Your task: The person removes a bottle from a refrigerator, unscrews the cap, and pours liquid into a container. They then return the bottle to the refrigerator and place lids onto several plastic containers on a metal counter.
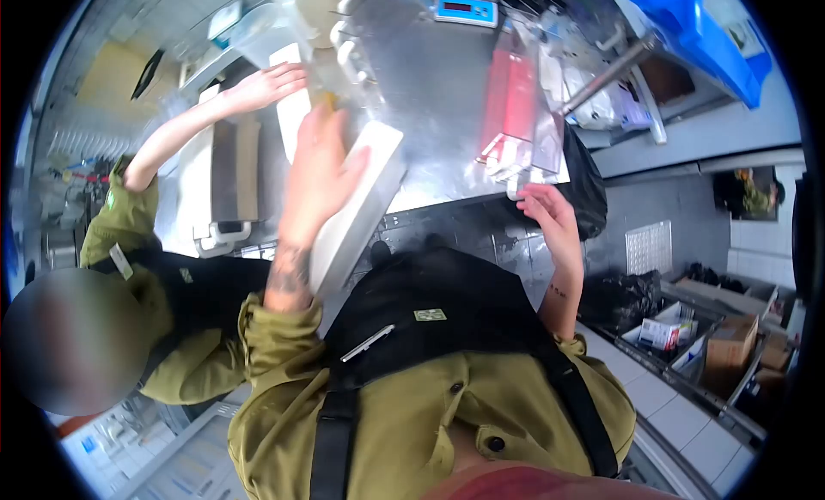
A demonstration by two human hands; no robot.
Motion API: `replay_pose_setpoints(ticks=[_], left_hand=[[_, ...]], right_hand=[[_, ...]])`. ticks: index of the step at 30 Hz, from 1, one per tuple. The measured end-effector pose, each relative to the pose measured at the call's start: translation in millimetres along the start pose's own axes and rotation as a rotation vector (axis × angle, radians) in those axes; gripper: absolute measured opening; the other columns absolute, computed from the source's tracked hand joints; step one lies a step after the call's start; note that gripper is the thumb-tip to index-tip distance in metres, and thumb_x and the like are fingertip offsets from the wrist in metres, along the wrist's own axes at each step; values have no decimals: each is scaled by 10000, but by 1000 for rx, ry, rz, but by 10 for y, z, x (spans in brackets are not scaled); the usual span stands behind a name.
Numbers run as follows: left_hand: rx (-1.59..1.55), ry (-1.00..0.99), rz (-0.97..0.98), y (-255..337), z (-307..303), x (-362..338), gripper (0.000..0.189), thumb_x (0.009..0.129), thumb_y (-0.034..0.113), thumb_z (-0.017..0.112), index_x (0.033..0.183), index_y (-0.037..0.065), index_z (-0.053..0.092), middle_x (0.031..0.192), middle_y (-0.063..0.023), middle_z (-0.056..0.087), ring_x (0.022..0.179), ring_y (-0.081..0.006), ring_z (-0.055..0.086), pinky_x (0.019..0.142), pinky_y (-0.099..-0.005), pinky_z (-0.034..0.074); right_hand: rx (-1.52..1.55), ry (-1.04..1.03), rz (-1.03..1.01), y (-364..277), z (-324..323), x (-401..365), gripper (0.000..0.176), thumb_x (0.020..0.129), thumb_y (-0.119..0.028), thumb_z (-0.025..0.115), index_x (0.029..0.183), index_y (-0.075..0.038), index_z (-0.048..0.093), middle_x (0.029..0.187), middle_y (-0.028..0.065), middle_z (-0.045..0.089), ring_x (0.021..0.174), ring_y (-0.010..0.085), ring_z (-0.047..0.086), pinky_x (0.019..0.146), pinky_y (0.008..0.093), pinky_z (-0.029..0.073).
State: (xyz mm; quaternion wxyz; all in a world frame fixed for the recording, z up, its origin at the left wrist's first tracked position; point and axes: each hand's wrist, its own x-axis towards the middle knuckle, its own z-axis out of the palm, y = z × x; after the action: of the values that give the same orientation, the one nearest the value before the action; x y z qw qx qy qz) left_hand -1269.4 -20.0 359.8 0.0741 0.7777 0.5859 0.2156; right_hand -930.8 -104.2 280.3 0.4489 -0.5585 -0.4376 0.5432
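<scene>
Stainless steel counter is seen across the top, and at its near edge a white rectangular tray is being held tilted, lower end toward the black apron. The left hand is laid flat on that tray, fingers stretched out and close together, thumb spread toward 3 o'clock. At 3 o'clock from the tray, the right hand is placed at the counter's edge, fingers curled against the bottom corner of a clear plastic box with red contents; whether anything is pinched cannot be told. A black plastic bag is hung just beside that box. At 12 o'clock a blue digital scale is set on the steel. At 10 o'clock a co-worker's hand is stretched out, fingers spread, over white containers. At 1 o'clock a blue crate is seen; at 4 o'clock, cardboard boxes are stacked in a bin.
</scene>
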Motion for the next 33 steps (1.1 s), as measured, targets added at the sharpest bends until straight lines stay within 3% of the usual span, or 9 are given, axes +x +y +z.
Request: replay_pose_setpoints(ticks=[3,7,10,13,14,19,24,30,33], left_hand=[[114,48,-94,-105,-310,-425,521,820,230,659,1230,-41,486,1313,-251,433,1226,-394,409,1025,-429,339],[172,-31,-137,104,-539,-845,477,833,198,643,1219,-36,488,1306,-235,445,1199,-403,434,998,-433,367],[89,-131,-100,357,-450,-979,475,812,204,664,1194,-34,514,1310,-232,441,1176,-404,457,975,-448,392],[-364,-184,-217,570,141,-908,397,813,201,678,1105,-45,569,1023,-239,616,970,-377,612,843,-395,489],[-565,-337,-275,687,317,-779,363,858,174,651,1138,-38,557,1061,-191,627,901,-207,647,752,-302,509],[-776,-190,105,924,1811,-157,421,938,287,515,1176,-60,515,1127,-259,580,1090,-335,575,917,-373,448],[-1189,-390,-246,1150,2303,256,423,947,361,476,1086,-30,555,998,-160,628,913,-245,593,803,-334,435],[-1433,113,-669,845,2647,110,402,959,367,485,808,9,593,668,-17,521,628,-121,492,591,-263,401],[-1572,233,-775,746,1878,-90,359,946,346,531,804,26,611,658,8,531,616,-91,505,565,-227,410]], right_hand=[[-75,103,-88,114,-290,160,275,867,-16,618,1130,14,545,1014,67,634,915,108,592,817,246,468],[-661,566,-407,-10,-228,430,630,684,-209,831,1174,23,509,1079,132,610,961,181,596,811,311,486],[-588,433,-224,184,-150,601,810,616,-263,861,1251,32,453,1096,160,615,972,226,615,829,333,493],[-380,421,-95,328,-102,638,768,622,-297,834,1228,22,487,1026,168,655,911,258,652,798,338,504],[-293,439,-89,420,-79,649,750,620,-315,823,1213,16,504,993,172,671,890,280,666,784,345,508],[-398,422,-51,538,-100,655,685,686,-221,763,1267,16,489,1070,146,643,894,199,648,780,304,507],[-417,409,-2,539,-106,684,645,712,-191,727,1272,31,497,1067,124,649,878,153,635,779,276,494],[-355,434,74,613,-158,672,562,723,-200,688,1221,25,556,1003,111,674,906,152,626,810,282,475],[-445,508,75,712,-240,715,548,720,-197,690,1209,20,569,1007,118,676,908,155,628,812,288,476]])
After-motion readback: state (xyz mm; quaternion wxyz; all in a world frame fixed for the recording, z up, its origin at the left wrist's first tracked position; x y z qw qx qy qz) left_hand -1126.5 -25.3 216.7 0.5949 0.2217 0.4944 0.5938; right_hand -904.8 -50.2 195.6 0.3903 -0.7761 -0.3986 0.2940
